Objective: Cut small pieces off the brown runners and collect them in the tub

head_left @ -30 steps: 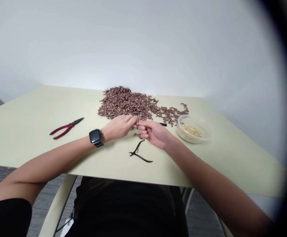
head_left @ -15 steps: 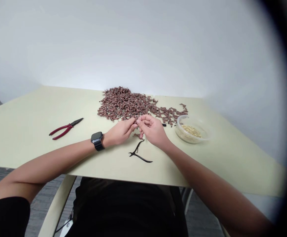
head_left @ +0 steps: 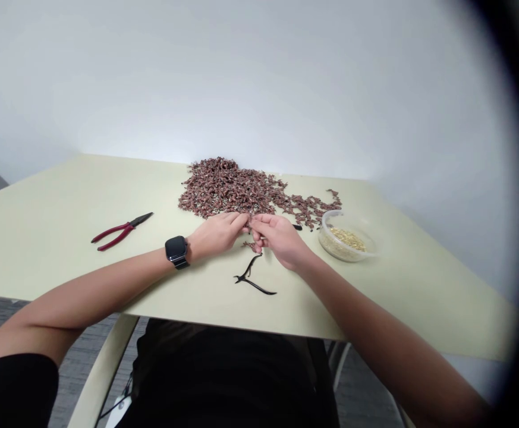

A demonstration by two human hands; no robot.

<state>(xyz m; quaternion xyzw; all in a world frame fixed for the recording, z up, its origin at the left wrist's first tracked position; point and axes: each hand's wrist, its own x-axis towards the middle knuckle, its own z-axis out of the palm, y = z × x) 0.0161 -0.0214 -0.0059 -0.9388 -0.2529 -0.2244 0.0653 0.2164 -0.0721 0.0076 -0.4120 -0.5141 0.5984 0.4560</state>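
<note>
My left hand [head_left: 218,233] and my right hand [head_left: 277,236] meet fingertip to fingertip at the near edge of a big heap of small reddish-brown pieces [head_left: 236,189] on the pale table [head_left: 40,232]. Both hands have their fingers curled into a pinch on a small reddish-brown piece held between them; the piece itself is mostly hidden by the fingers. A black smartwatch [head_left: 176,250] is on my left wrist. Small black nippers [head_left: 251,278] lie on the table just below my hands.
Red-handled pliers [head_left: 119,230] lie to the left. A clear plastic bowl [head_left: 346,235] with pale yellowish bits stands to the right of my right hand. A small black object [head_left: 297,227] lies by the heap. The table's front edge is near my body.
My right hand has turned and dropped slightly, its fingers curling in again at the heap's edge. My left hand has stayed almost in place, still pinched against the right.
</note>
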